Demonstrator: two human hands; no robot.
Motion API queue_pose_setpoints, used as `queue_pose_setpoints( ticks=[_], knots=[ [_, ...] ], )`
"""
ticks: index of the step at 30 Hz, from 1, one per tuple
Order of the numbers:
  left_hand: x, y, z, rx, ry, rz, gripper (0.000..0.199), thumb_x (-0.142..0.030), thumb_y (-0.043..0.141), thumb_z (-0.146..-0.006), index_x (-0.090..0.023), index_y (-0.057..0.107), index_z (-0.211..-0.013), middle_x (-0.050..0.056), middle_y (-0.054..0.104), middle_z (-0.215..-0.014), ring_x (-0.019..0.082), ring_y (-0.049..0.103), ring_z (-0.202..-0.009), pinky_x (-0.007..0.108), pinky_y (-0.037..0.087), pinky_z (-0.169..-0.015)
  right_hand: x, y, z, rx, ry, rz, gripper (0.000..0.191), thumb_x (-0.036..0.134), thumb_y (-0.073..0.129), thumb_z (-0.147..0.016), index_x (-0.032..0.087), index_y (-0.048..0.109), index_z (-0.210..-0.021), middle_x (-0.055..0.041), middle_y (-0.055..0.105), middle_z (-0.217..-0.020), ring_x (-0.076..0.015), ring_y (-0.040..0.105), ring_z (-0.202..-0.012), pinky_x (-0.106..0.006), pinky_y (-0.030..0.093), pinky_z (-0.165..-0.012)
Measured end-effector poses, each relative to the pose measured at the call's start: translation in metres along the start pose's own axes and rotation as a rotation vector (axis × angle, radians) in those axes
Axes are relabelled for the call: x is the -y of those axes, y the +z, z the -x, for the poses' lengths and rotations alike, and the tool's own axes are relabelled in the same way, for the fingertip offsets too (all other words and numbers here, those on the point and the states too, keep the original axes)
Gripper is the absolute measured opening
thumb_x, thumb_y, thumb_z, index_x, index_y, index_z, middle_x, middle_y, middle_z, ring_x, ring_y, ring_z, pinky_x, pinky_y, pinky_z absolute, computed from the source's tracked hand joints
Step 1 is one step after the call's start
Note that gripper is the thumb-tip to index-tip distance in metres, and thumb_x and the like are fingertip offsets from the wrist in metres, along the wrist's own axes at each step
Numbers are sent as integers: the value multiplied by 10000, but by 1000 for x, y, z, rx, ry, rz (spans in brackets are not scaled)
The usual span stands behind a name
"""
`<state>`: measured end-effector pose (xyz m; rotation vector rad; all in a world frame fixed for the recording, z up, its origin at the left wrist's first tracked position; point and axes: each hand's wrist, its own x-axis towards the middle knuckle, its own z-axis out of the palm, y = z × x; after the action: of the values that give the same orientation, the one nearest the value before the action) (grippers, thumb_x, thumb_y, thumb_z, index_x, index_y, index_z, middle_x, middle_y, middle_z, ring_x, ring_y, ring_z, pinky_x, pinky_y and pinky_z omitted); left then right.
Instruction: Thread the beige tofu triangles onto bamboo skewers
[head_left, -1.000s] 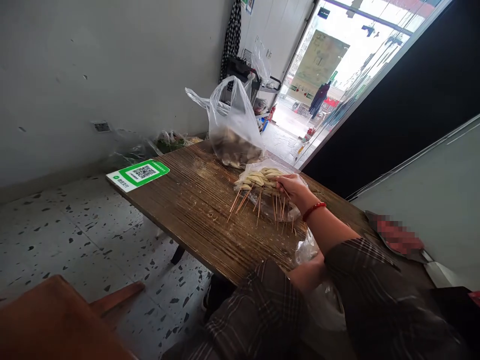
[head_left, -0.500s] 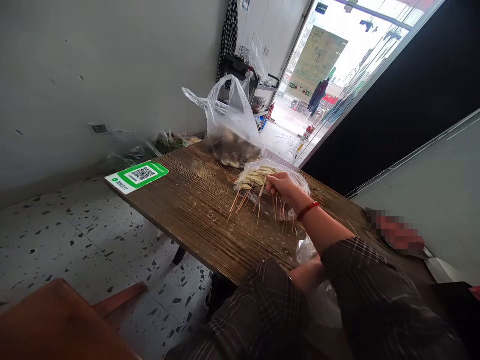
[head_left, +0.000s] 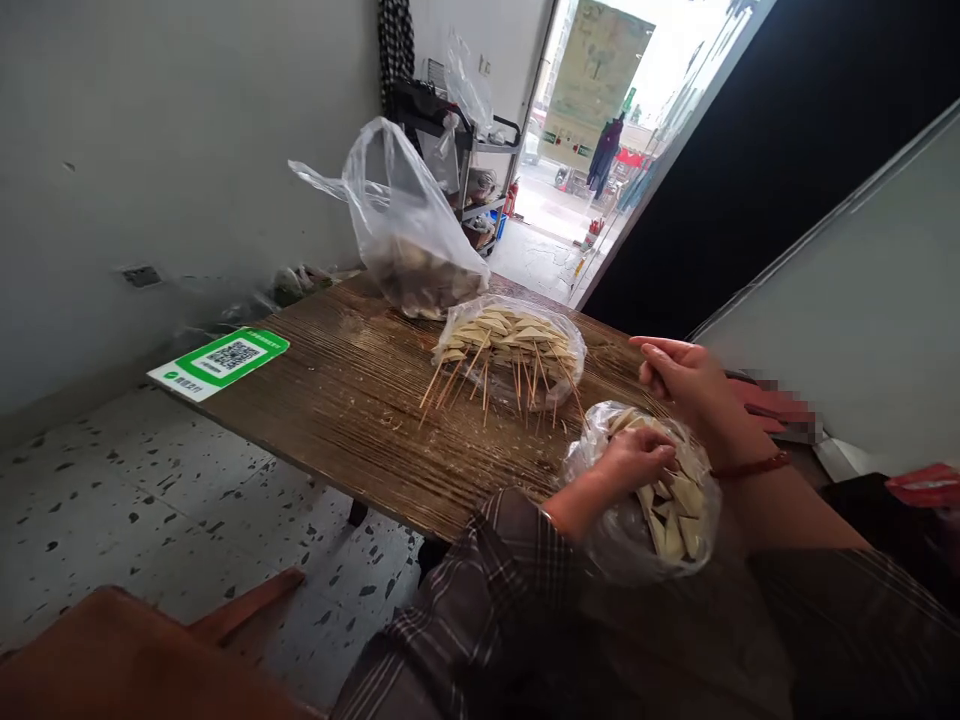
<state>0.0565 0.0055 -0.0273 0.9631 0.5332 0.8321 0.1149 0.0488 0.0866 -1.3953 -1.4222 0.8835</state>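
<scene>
My left hand (head_left: 636, 462) reaches into an opened plastic bag (head_left: 592, 535) of pale triangular slices (head_left: 679, 515) that look like tofu. Its fingers are curled together over the slices, and what they pinch is hidden. To the right, my right hand (head_left: 684, 378) hovers above the table, index finger stretched out and the others bent, with nothing visible in it. A red bracelet circles that wrist. Farther back, skewered triangular slices (head_left: 517, 330) lie piled on clear plastic. Their thin wooden sticks (head_left: 450, 385) point toward me.
A tied-handle plastic bag (head_left: 420, 250) with brownish contents stands at the back of the wooden table (head_left: 360, 420). A green QR code sign (head_left: 225, 362) lies at the left corner. Beyond are a cart (head_left: 480, 160) and a bright doorway. A brown stool (head_left: 112, 650) is lower left.
My right hand has left the skewer pile and moved right, toward me. My left hand and the bag of slices have come into clearer view. The camera view has shifted right.
</scene>
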Motion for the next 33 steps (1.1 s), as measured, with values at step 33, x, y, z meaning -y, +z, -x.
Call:
queue_pose_setpoints(
  ticks=[33],
  knots=[
    [-57, -13, 17, -185, 279, -147, 300, -381, 717, -828, -167, 671, -1033, 48, 744, -888, 127, 710, -740, 272, 573, -754, -189, -165, 16, -258, 114, 1070, 297, 339, 530, -904, 165, 734, -1032, -164, 706, -1099, -290, 636, -1017, -381, 475, -837]
  ],
)
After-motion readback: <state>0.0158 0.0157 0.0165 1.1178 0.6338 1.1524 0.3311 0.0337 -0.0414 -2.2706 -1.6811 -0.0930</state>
